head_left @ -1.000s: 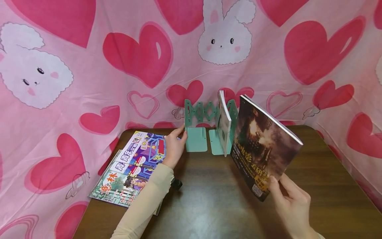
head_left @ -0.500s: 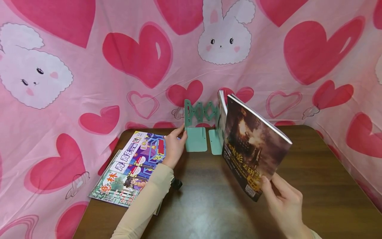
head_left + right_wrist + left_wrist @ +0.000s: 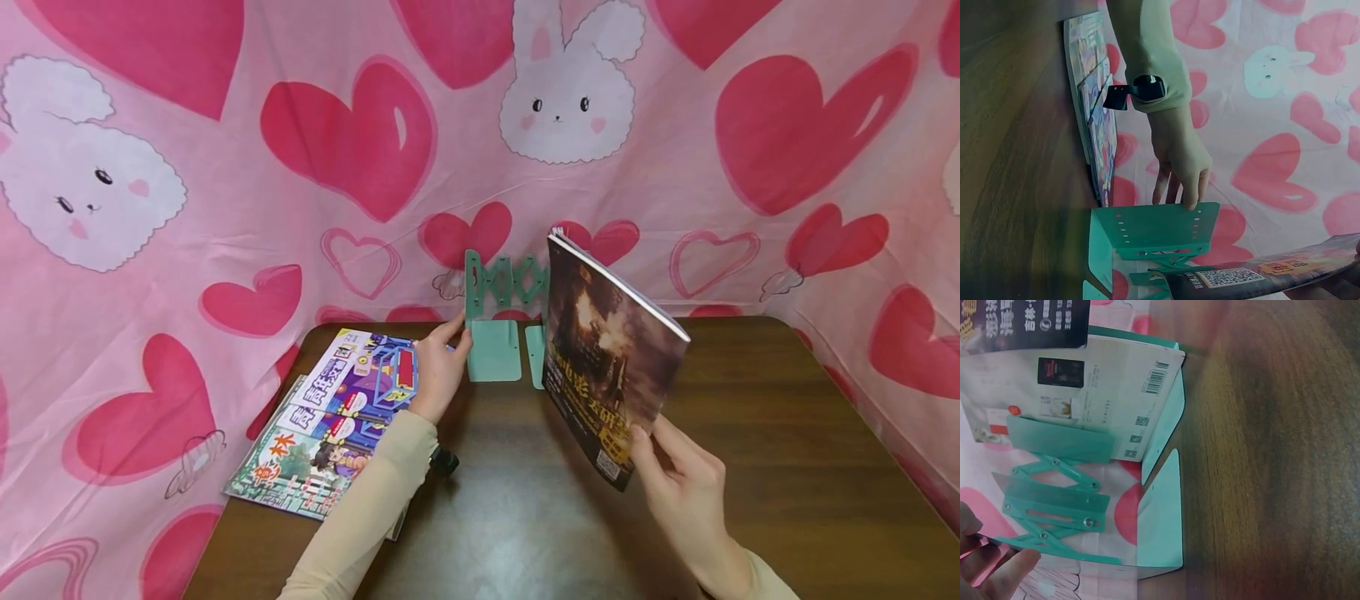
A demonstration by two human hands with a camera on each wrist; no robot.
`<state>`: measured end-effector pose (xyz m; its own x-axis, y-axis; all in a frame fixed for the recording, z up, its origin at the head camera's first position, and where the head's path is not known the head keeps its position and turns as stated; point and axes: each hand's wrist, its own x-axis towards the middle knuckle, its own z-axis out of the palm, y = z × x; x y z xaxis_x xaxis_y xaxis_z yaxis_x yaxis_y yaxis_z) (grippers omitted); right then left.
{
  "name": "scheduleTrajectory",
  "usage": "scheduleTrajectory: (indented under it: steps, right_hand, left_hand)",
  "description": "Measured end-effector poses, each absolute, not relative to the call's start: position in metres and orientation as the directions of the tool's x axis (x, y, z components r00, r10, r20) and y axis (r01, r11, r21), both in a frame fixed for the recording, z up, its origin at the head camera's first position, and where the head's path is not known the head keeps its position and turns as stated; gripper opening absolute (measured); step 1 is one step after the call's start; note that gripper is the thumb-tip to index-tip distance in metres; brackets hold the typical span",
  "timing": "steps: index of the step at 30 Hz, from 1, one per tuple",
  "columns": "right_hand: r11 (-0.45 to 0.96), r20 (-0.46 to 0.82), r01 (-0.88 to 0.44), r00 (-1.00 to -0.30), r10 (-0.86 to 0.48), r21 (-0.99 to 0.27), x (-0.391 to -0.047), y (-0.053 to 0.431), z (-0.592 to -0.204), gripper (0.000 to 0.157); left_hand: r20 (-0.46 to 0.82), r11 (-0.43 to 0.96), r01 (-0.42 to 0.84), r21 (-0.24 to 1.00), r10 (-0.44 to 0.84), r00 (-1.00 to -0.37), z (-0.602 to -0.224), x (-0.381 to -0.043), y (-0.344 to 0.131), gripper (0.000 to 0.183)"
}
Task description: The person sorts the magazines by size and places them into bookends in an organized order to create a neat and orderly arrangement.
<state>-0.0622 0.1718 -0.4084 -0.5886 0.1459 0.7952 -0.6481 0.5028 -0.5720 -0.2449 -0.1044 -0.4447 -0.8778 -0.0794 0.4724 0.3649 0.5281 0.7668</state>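
My left hand (image 3: 438, 371) pinches the left end plate of a green expandable bookend (image 3: 495, 350), thumb and fingers on either side of its edge. The right hand (image 3: 686, 492) holds a dark magazine (image 3: 607, 350) by its lower right corner, thumb on the cover. That magazine is tilted, raised over the table in front of the bookend's right side. Behind it, a white-backed magazine (image 3: 1110, 381) stands inside the bookend by the right end plate, as the left wrist view shows. The dark magazine hides most of it in the head view.
Several colourful magazines (image 3: 330, 425) lie overlapping on the wooden table (image 3: 510, 517), to the left, partly under the left forearm. A black camera (image 3: 444, 461) sits at the left wrist. A pink cloth with hearts and rabbits (image 3: 465, 167) hangs behind the table.
My right hand has moved left with the dark magazine, which now covers the standing magazine and the bookend's right plate. The left hand has stayed on the bookend.
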Motion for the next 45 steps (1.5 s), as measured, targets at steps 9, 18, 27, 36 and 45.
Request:
scheduleTrajectory:
  steps: [9, 18, 27, 36, 45]
  right_hand:
    - [0.519, 0.794, -0.641, -0.592, 0.135, -0.566, -0.08, 0.159, -0.408, 0.038]
    - [0.523, 0.782, -0.621, -0.605, 0.154, -0.583, -0.098, 0.145, -0.412, 0.04]
    - [0.532, 0.8, -0.638, -0.583, 0.138, -0.557, -0.118, 0.135, -0.422, 0.046]
    - [0.577, 0.772, -0.584, -0.621, 0.137, -0.571, -0.133, 0.127, -0.422, 0.042]
    - [0.55, 0.762, -0.579, -0.622, 0.179, -0.602, -0.156, 0.111, -0.423, 0.042]
  left_hand:
    - [0.479, 0.505, 0.378, 0.776, -0.082, -0.874, -0.444, -0.246, -0.104, 0.04]
    - [0.469, 0.513, 0.365, 0.777, -0.084, -0.879, -0.444, -0.244, -0.103, 0.04]
    - [0.467, 0.504, 0.364, 0.783, -0.09, -0.88, -0.444, -0.244, -0.103, 0.042]
    - [0.47, 0.505, 0.369, 0.78, -0.084, -0.879, -0.446, -0.245, -0.102, 0.041]
    - [0.483, 0.512, 0.377, 0.772, -0.086, -0.871, -0.445, -0.245, -0.103, 0.043]
